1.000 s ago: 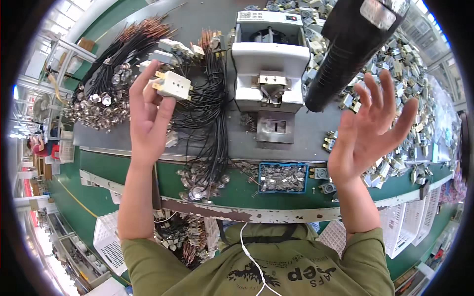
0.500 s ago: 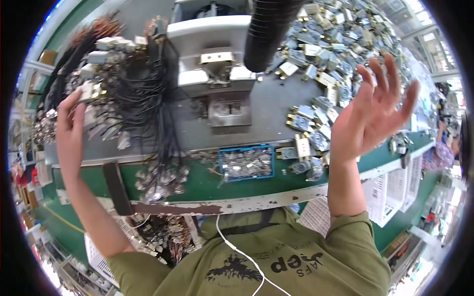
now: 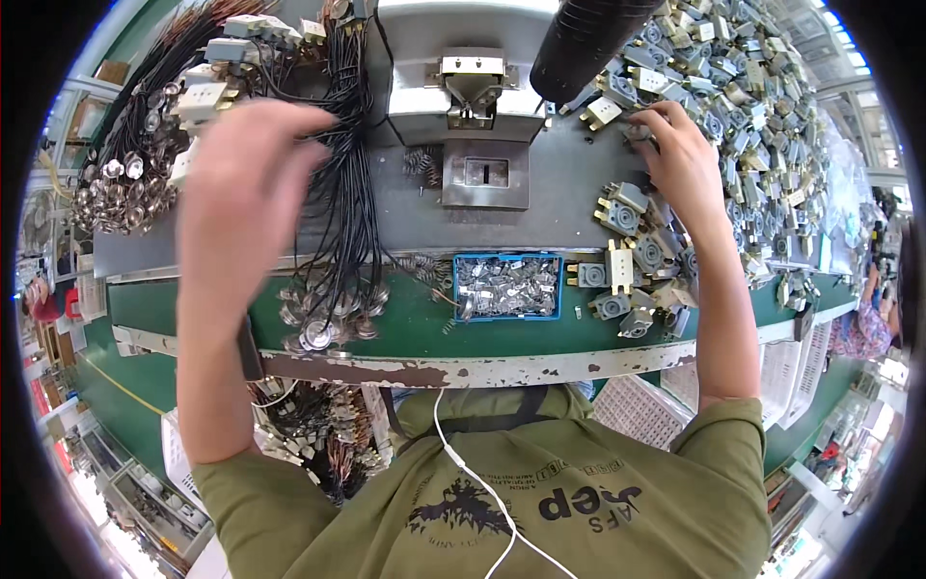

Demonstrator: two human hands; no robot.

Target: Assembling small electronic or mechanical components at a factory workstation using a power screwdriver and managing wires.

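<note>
In the left half of the frame, the left hand [image 3: 236, 159] is blurred, its thumb and fingers parted with nothing visible between them; it hangs beside the bundle of black cables [image 3: 359, 207] and just below a white block [image 3: 201, 99]. Right of centre, the right hand [image 3: 683, 159] bends its fingers down at the near edge of a heap of grey and white connector blocks [image 3: 762, 111] that fills the upper right; I cannot tell whether it grips one. A white machine [image 3: 410, 104] stands at upper centre on the table [image 3: 569, 198], with a black tube [image 3: 588, 43] slanting beside it. Below centre lies a blue tray [image 3: 506, 318] of small metal parts [image 3: 509, 287].
</note>
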